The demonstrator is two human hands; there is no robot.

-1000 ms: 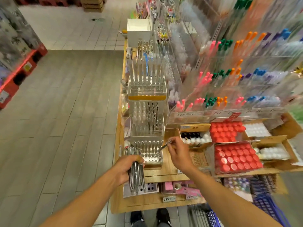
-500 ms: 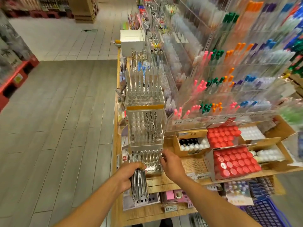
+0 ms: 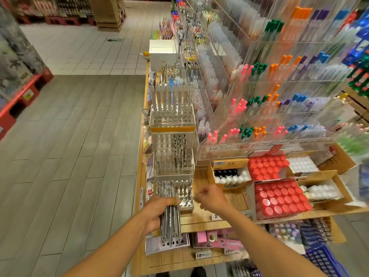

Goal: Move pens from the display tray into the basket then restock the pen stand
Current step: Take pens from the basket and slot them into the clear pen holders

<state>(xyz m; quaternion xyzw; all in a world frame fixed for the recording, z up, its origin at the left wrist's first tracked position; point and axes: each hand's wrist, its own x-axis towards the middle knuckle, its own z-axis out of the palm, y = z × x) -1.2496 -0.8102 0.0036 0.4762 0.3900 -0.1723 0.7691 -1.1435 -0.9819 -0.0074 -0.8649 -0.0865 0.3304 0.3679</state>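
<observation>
My left hand [image 3: 156, 208] grips a bundle of silver pens [image 3: 171, 224] upright, just in front of the lowest tier of the clear tiered pen stand [image 3: 185, 199]. A few silver pens stand in that tier's holes. My right hand [image 3: 210, 198] hovers just right of the stand with its fingers curled into a fist. A thin pale sliver pokes out at its fingertips, too small to identify. A flat pale tray with holes [image 3: 154, 244] lies on the lower shelf under the bundle. The blue basket [image 3: 324, 262] shows at the bottom right.
Wooden shelf [image 3: 203, 220] carries boxes of red-capped bottles [image 3: 279, 198] and white bottles [image 3: 229, 177] to the right. Tall acrylic racks of coloured pens [image 3: 259, 108] rise behind. Open grey floor [image 3: 69, 156] lies to the left. Price tags line the shelf edges.
My right hand held a single pen, brought it to the stand's lowest tier, then drew back to the right without it. The left hand kept the bundle. The camera tilted upward.
</observation>
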